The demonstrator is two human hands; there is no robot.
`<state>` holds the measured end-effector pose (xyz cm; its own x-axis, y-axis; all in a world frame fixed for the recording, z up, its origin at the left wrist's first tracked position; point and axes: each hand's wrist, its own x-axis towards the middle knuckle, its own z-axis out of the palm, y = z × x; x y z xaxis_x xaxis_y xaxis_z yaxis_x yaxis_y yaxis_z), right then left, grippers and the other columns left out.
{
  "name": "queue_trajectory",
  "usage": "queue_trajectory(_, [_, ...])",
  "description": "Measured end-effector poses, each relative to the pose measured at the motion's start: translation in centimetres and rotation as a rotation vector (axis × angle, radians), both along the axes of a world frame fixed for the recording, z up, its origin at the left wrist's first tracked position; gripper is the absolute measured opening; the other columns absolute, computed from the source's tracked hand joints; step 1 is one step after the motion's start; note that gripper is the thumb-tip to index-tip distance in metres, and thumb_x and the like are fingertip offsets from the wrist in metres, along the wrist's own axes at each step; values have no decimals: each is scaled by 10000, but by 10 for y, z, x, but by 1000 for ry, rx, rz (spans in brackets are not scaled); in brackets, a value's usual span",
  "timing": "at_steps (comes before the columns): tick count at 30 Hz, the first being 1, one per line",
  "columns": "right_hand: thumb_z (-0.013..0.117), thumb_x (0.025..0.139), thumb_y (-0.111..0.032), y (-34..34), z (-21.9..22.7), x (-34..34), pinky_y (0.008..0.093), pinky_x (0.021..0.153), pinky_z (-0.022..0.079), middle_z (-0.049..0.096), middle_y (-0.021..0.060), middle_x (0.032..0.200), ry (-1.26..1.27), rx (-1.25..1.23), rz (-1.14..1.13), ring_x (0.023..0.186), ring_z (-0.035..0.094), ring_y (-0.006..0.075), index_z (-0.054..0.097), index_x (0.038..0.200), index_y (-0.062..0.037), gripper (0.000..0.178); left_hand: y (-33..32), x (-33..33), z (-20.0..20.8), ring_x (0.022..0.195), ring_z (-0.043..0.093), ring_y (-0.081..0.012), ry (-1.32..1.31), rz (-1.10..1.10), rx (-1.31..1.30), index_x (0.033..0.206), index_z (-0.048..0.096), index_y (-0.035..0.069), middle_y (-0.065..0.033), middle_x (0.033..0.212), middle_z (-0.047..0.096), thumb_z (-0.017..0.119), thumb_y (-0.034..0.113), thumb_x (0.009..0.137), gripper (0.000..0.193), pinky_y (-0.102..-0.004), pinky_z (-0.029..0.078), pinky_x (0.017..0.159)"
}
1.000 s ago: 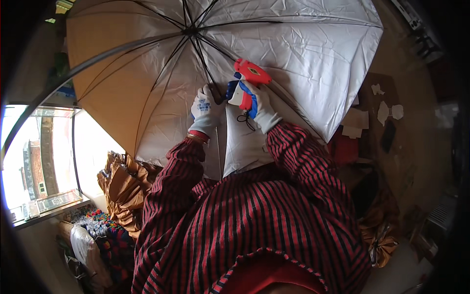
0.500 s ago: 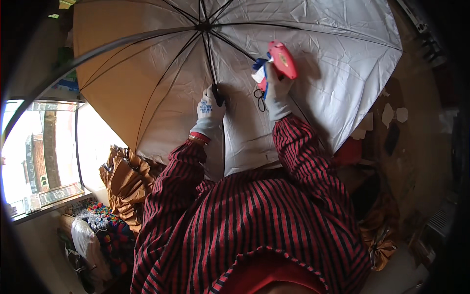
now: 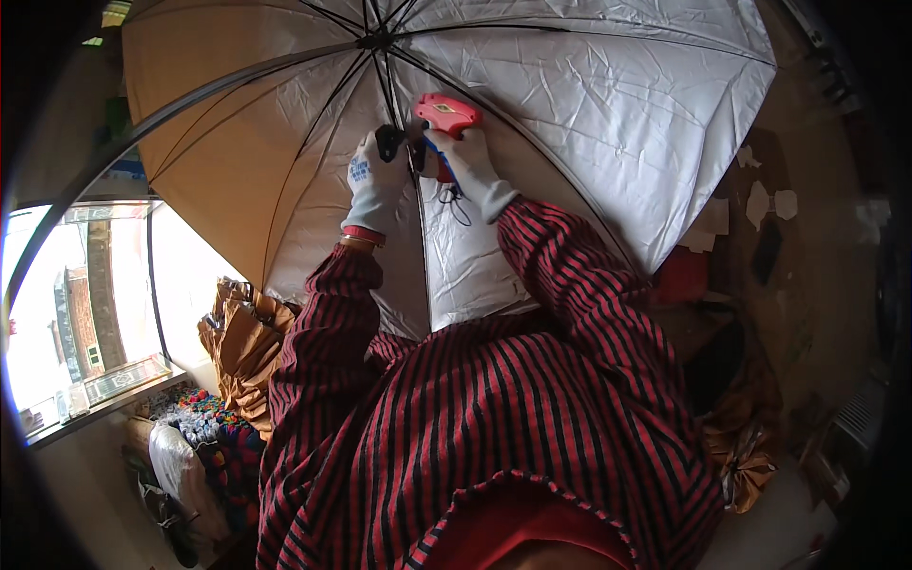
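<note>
An open umbrella (image 3: 608, 123) with a silvery inside and black ribs spreads in front of me. My left hand (image 3: 372, 176), in a white glove with blue print, is closed round a black piece that looks like the umbrella handle (image 3: 389, 142). Close to its right, my gloved right hand (image 3: 467, 161) grips a pinkish-red hand tool (image 3: 449, 114), which looks like a label gun. A thin dark cord loop (image 3: 456, 204) dangles below the tool. My right fingers are partly hidden behind it.
Folded brown-orange umbrellas (image 3: 242, 347) lie at the left, below a bright window (image 3: 95, 304). Nearby are a plastic-wrapped bundle (image 3: 180, 470) and a multicoloured pile (image 3: 214, 423). Another brown-orange folded umbrella (image 3: 746, 470) lies at the lower right.
My right hand has brought the red tool leftward, close beside my left hand. My left hand has moved up and slightly left with the handle, and the canopy has shifted slightly up and left.
</note>
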<state>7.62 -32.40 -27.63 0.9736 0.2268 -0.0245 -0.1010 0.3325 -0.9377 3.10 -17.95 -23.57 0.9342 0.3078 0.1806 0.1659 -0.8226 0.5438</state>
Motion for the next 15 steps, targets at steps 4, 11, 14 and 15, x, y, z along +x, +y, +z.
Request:
queue_trajectory(4, [666,838,-178,8,10,-3,270,619,473,644,4,801,73,26,-37,681,579,82,664,933,-10,193,-17,10,5,815,678,-302,-142,3,11,991,688,72,-151,884,696,650,239,819,243,-378,515,711])
queue_trajectory(11, [672,834,-174,-16,30,-12,278,631,490,651,10,808,213,-117,158,700,601,106,668,952,-14,199,-17,16,10,753,686,-252,36,78,-54,980,704,72,-133,829,702,633,197,817,218,-351,517,671])
queue_trajectory(14, [668,827,-206,-14,30,-11,298,632,514,656,29,798,138,-230,192,718,638,159,658,972,-14,241,-11,18,3,716,679,-226,-11,65,-36,979,706,63,-126,796,700,629,183,819,215,-345,515,648])
queue_trajectory(15, [666,833,-204,-9,19,-8,303,653,519,660,41,835,72,-138,154,748,644,167,654,1000,-11,255,-9,18,-2,698,676,-213,-35,58,-30,979,707,59,-122,780,699,627,177,820,214,-341,514,636])
